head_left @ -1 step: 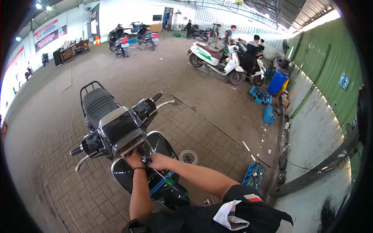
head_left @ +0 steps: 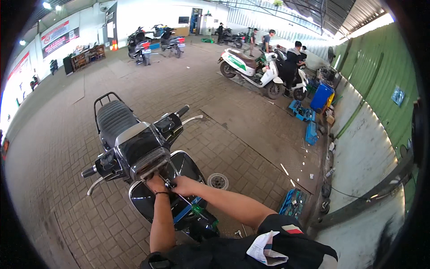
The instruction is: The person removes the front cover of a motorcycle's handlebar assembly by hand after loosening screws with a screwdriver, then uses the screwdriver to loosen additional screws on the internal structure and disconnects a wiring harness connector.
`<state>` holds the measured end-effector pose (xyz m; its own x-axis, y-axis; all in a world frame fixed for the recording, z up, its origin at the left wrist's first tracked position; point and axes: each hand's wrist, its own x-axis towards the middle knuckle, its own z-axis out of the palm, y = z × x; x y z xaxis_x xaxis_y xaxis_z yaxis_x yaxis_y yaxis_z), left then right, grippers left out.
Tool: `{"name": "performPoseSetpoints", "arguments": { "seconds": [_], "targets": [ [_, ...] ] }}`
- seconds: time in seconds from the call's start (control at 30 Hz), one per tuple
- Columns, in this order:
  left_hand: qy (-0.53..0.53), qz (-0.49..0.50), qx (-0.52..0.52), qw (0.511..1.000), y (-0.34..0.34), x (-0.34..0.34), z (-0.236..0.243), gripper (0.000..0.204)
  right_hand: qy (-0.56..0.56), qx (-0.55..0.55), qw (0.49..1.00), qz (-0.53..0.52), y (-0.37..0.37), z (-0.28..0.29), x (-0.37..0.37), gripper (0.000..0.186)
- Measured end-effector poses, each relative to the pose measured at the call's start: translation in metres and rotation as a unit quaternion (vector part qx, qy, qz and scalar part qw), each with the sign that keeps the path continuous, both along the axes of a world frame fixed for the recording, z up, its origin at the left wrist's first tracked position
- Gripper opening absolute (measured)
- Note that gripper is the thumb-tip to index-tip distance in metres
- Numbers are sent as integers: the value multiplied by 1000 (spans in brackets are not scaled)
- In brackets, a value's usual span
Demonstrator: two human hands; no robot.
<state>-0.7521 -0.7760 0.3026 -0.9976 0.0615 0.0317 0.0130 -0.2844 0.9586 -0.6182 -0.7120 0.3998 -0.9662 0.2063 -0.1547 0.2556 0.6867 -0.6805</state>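
Below me stands a black scooter (head_left: pixel 142 145), its front toward me. My left hand (head_left: pixel 156 184) reaches up under its headlight housing, and the fingertips are hidden there. Right beside it, my right hand (head_left: pixel 181 185) has its fingers curled closed at the middle of the front panel (head_left: pixel 190 166). What they grip is too small and too covered to make out. A thin shiny rod runs down from the right hand toward a green piece (head_left: pixel 196 208), near a blue strip (head_left: pixel 182 214) on the scooter's front.
A blue toolbox (head_left: pixel 293 201) lies to the right, near the wall. Farther off are more blue tool trays (head_left: pixel 302 111), a blue bin (head_left: pixel 321 97) and a white scooter (head_left: pixel 251 67) with people around it. A round drain cover (head_left: pixel 218 181) is set in the paving.
The view has shifted very slightly. Both hands keep their places at the scooter's front.
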Motion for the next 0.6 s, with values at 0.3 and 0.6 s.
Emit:
{"name": "performPoseSetpoints", "arguments": {
  "seconds": [0.3, 0.6],
  "targets": [
    [-190, -103, 185, 959, 4, 18, 21, 27, 18, -250, 951, -182, 18, -13, 68, 37],
    [-82, -263, 417, 866, -49, 12, 45, 35, 44, -466, 830, -303, 36, -10, 34, 44]
  ]
}}
